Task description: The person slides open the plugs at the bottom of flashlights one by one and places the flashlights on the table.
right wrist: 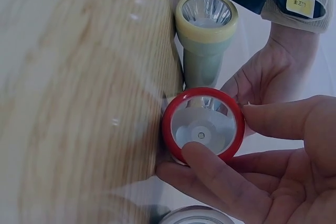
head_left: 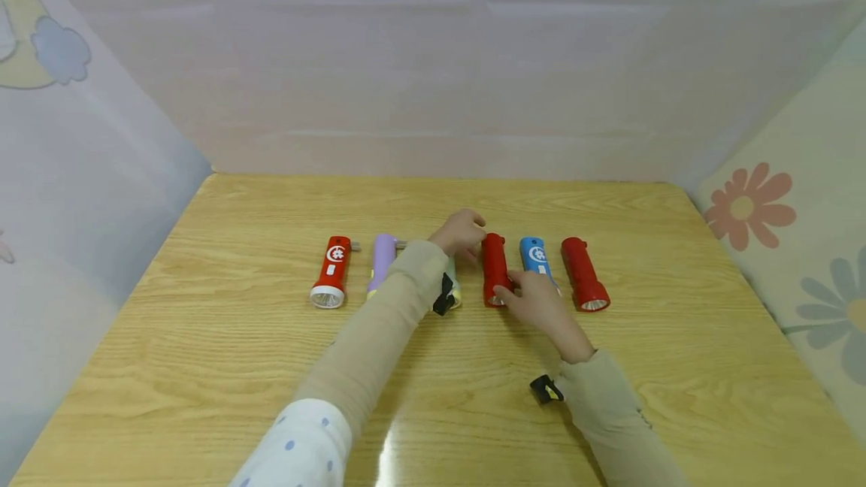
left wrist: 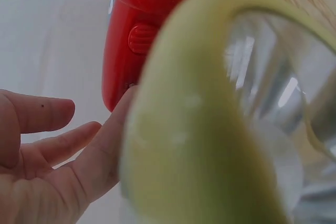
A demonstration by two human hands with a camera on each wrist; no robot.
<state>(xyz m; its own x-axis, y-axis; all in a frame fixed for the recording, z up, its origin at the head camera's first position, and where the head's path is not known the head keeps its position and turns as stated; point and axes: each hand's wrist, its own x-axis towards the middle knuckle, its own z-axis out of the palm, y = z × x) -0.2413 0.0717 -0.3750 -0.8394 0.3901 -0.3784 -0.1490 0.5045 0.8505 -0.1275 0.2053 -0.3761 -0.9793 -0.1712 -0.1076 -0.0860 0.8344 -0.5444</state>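
A red flashlight [head_left: 495, 261] lies lens end toward me, with both hands at it. My right hand [head_left: 541, 303] holds its head; in the right wrist view the thumb is at the red rim [right wrist: 240, 124] and a fingertip overlaps the lens. At the tail end is my left hand [head_left: 462, 233], thumb apart and one finger touching the red body [left wrist: 123, 59] in the left wrist view. A pale green flashlight with a yellow rim [right wrist: 205, 51] lies under my left wrist, partly hidden. Just right of the held one is a blue flashlight [head_left: 537, 254], its head partly covered by my right hand.
Another red flashlight [head_left: 585, 273] ends the row on the right. To the left lie a purple flashlight [head_left: 383, 255] and a red one with a white rim [head_left: 331, 269]. The wooden table [head_left: 237, 367] meets a pale backdrop [head_left: 433, 96] along its far edge.
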